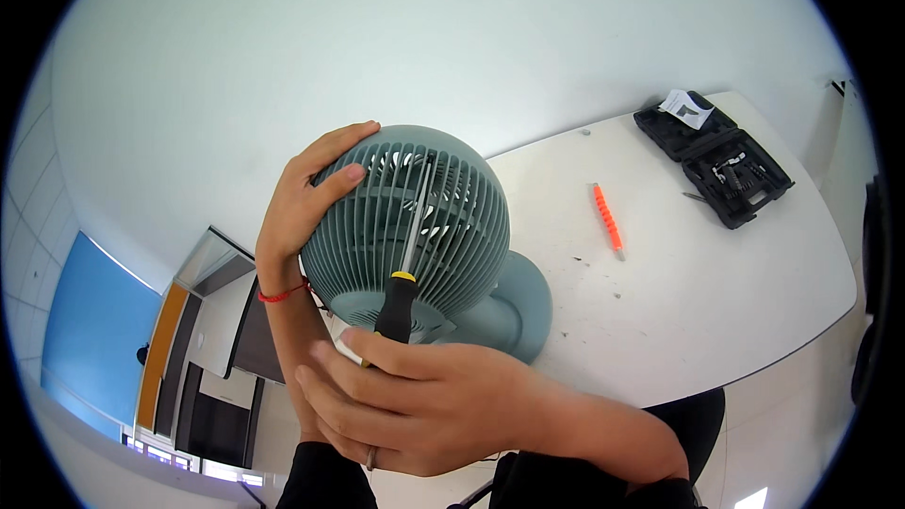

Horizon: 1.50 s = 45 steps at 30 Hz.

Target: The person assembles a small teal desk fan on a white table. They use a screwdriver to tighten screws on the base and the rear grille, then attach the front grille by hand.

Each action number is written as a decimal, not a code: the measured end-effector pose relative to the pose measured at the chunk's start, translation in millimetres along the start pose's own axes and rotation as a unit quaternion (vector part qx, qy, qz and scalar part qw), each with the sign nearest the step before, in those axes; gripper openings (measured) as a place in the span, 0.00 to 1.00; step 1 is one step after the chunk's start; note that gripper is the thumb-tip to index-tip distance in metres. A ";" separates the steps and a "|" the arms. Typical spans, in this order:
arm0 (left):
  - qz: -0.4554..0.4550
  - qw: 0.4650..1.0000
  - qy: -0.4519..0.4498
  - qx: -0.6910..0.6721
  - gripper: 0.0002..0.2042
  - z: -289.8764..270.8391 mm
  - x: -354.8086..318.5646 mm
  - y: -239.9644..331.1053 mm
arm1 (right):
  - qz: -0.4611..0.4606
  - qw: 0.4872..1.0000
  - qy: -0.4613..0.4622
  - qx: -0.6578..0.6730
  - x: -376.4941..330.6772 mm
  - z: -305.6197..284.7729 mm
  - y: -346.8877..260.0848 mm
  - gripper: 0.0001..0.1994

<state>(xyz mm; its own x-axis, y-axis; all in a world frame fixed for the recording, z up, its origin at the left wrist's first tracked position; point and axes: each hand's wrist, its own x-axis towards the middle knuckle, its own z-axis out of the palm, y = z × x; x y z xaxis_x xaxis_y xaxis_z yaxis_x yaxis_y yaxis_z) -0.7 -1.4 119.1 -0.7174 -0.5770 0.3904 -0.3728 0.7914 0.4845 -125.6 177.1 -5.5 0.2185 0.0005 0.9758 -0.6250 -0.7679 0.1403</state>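
A grey-green table fan (363,236) with a round, slatted head stands on its disc-shaped base (530,306) at the table's left end. My left hand (306,188) grips the upper left side of the fan head, thumb and fingers spread over its rim and slats. In my right hand (424,405) is a screwdriver (399,306) with a black and yellow handle. Its long metal shaft points up across the grille, and the tip lies among the slats near the top of the head. Whatever the tip touches is too small to make out.
On the white table (698,292) lies an orange flexible shaft (607,219), right of the fan. Farther right sits an opened black tool case (735,174) with bits and a folded paper sheet (686,109). Small dark bits are scattered near the base. A wall rises behind.
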 end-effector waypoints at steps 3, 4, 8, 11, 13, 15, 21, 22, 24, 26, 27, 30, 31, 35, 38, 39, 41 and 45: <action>0.006 1.000 -0.002 -0.014 0.24 1.3 -0.6 -5.9 | -0.053 0.993 -0.034 0.101 3.4 -7.1 14.6 0.06; 0.010 1.000 -0.004 -0.020 0.24 0.5 0.3 -6.7 | -0.066 0.990 -0.039 0.117 6.6 -8.8 17.6 0.06; 0.050 0.998 -0.019 -0.013 0.25 -4.3 1.3 -12.2 | -0.101 0.990 0.013 0.094 17.1 3.1 17.2 0.07; 0.075 0.997 -0.029 -0.013 0.27 -10.5 -2.1 -19.3 | -0.132 0.987 0.004 0.092 20.0 -3.1 18.5 0.11; 0.094 0.994 -0.039 -0.032 0.28 -8.7 -0.3 -21.5 | -0.144 0.983 -0.001 0.116 21.6 -2.8 21.9 0.13; 0.098 0.994 -0.041 -0.022 0.28 -10.5 1.1 -19.9 | -0.150 0.977 0.010 0.149 23.7 9.2 26.2 0.12; 0.115 0.991 -0.042 -0.047 0.29 -15.0 -0.2 -33.3 | -0.125 0.970 -0.049 0.205 25.8 39.4 17.7 0.11; 0.116 0.991 -0.045 -0.050 0.29 -14.7 -1.8 -34.7 | -0.124 0.964 -0.068 0.226 25.0 40.0 17.2 0.12; 0.135 0.988 -0.048 -0.049 0.29 -14.2 0.3 -38.6 | -0.154 0.965 -0.065 0.203 17.3 48.9 17.2 0.13; 0.135 0.989 -0.049 -0.039 0.31 -13.7 2.5 -39.2 | -0.156 0.971 -0.035 0.177 14.9 52.6 16.8 0.14; 0.125 0.991 -0.045 -0.032 0.34 -12.7 2.6 -39.4 | -0.144 0.976 -0.012 0.164 15.8 50.9 16.3 0.15; 0.122 0.992 -0.039 -0.017 0.37 -15.3 -1.5 -41.2 | -0.143 0.976 -0.006 0.167 19.6 45.3 17.7 0.15; 0.128 0.991 -0.039 -0.013 0.37 -15.6 -0.6 -41.4 | -0.148 0.974 -0.014 0.173 20.0 44.0 19.5 0.15; 0.133 0.990 -0.038 -0.017 0.38 -13.2 3.6 -43.1 | -0.125 0.970 -0.030 0.204 16.9 49.1 15.2 0.14; 0.135 0.990 -0.036 -0.035 0.35 -13.8 0.9 -41.8 | -0.131 0.965 -0.049 0.223 14.9 53.3 12.4 0.14; 0.140 0.988 -0.039 -0.049 0.32 -15.1 -0.5 -41.2 | -0.131 0.963 -0.061 0.227 15.9 49.8 13.1 0.14; 0.150 0.986 -0.041 -0.066 0.29 -15.6 -0.9 -40.7 | -0.135 0.964 -0.065 0.220 16.4 48.5 14.6 0.14; 0.152 0.985 -0.040 -0.067 0.29 -14.6 -1.0 -41.6 | -0.131 0.974 -0.023 0.181 18.6 50.7 14.7 0.14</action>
<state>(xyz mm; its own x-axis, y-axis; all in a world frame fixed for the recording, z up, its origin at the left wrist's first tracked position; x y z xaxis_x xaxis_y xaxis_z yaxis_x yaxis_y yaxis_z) 24.1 -36.7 110.0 -0.8295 -0.2964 0.4733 -0.0573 0.8882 0.4559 -92.7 133.3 6.2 0.3734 0.2053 0.9047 -0.2391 -0.9210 0.3077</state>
